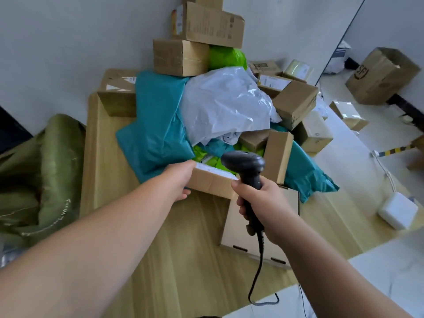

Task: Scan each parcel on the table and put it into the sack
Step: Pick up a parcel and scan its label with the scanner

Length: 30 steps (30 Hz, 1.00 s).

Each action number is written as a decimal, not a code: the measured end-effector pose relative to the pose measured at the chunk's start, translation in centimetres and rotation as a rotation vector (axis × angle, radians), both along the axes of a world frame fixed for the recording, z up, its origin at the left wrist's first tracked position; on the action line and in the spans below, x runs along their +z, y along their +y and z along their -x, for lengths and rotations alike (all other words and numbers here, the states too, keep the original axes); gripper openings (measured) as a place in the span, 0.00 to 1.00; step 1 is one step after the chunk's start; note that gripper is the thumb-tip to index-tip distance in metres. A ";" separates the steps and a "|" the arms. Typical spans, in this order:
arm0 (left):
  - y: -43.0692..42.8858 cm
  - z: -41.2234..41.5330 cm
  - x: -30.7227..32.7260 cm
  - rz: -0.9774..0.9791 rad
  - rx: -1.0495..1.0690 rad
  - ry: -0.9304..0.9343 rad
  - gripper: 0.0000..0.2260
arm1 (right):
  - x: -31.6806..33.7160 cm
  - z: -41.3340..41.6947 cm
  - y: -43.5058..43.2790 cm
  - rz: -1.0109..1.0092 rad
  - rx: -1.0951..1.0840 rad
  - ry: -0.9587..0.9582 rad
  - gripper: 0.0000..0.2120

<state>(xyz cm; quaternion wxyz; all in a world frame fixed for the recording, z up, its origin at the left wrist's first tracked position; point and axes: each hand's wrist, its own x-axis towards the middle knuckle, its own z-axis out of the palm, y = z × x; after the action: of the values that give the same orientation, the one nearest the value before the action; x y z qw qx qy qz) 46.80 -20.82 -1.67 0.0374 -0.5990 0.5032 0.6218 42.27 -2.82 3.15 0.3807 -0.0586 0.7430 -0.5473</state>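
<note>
A heap of parcels covers the back of the wooden table (183,249): cardboard boxes, a teal mailer (156,125), a white-grey mailer (224,104) and green bags. My left hand (181,180) grips the left end of a small cardboard box (211,181) with a white label on top, at the heap's front edge. My right hand (259,205) holds a black barcode scanner (245,166) by its handle, its head just over that box. The green woven sack (46,171) stands open left of the table.
A flat cardboard box (243,237) lies under my right hand. The scanner's black cable (257,278) runs down across the table. A white adapter (398,211) sits at the table's right edge. More boxes lie on the floor at the right, one large one (380,74) farther back.
</note>
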 end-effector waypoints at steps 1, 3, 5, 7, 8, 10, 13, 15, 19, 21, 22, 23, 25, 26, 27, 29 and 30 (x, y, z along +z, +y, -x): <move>0.1 -0.3 -0.1 -0.002 0.018 0.021 0.23 | 0.0 0.0 0.1 0.005 0.005 -0.002 0.08; 0.3 -1.1 -0.1 -0.025 0.041 0.071 0.20 | 0.2 0.2 0.3 0.016 0.021 0.002 0.07; 0.4 -2.2 0.4 -0.041 0.061 0.125 0.14 | 0.5 0.4 0.2 0.032 0.040 0.007 0.07; 0.4 -3.4 1.2 -0.032 0.075 0.176 0.06 | 0.8 0.4 -0.1 0.054 0.054 0.003 0.07; 0.4 -4.1 1.8 -0.016 0.071 0.201 0.03 | 1.0 0.4 -0.3 0.064 0.063 0.007 0.07; 0.2 -5.4 3.1 0.026 0.039 0.244 0.05 | 1.4 0.2 -0.9 0.086 0.087 0.030 0.08; -0.5 -7.3 5.6 0.073 0.053 0.297 0.09 | 1.9 -0.3 -2.3 0.103 0.108 0.114 0.08; -1.0 -8.5 7.1 0.085 0.075 0.327 0.08 | 2.0 -0.6 -3.3 0.089 0.113 0.203 0.10; -1.7 -10.6 8.6 0.048 0.122 0.434 0.05 | 2.1 -2.1 -5.3 0.117 0.158 0.209 0.12; -1.8 -11.3 8.7 0.039 0.156 0.489 0.03 | 2.3 -3.4 -6.2 0.180 0.176 0.133 0.14; -1.8 -11.5 8.7 0.046 0.182 0.512 0.04 | 2.4 -4.0 -6.7 0.206 0.178 0.098 0.16; -1.8 -11.8 8.6 0.052 0.209 0.529 0.05 | 2.5 -4.4 -7.1 0.222 0.182 0.087 0.17; -1.7 -12.5 8.5 0.035 0.214 0.538 0.08 | 2.6 -5.0 -8.2 0.221 0.192 0.115 0.17; -1.7 -12.9 8.5 0.013 0.183 0.535 0.10 | 2.7 -5.2 -8.7 0.218 0.196 0.131 0.17; -1.7 -13.3 8.5 0.000 0.145 0.523 0.13 | 2.8 -5.5 -9.2 0.217 0.199 0.141 0.17; -2.0 -14.2 8.4 0.028 0.073 0.476 0.20 | 3.0 -6.0 -10.2 0.209 0.203 0.157 0.17; -2.5 -14.8 8.3 0.057 0.056 0.447 0.22 | 3.0 -6.4 -10.8 0.199 0.209 0.164 0.16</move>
<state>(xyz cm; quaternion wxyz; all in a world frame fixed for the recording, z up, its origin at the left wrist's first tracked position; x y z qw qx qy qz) 61.60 -23.34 6.67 -0.1093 -0.4609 0.4997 0.7252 48.69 -13.65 6.13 0.3660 -0.2175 0.7035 -0.5691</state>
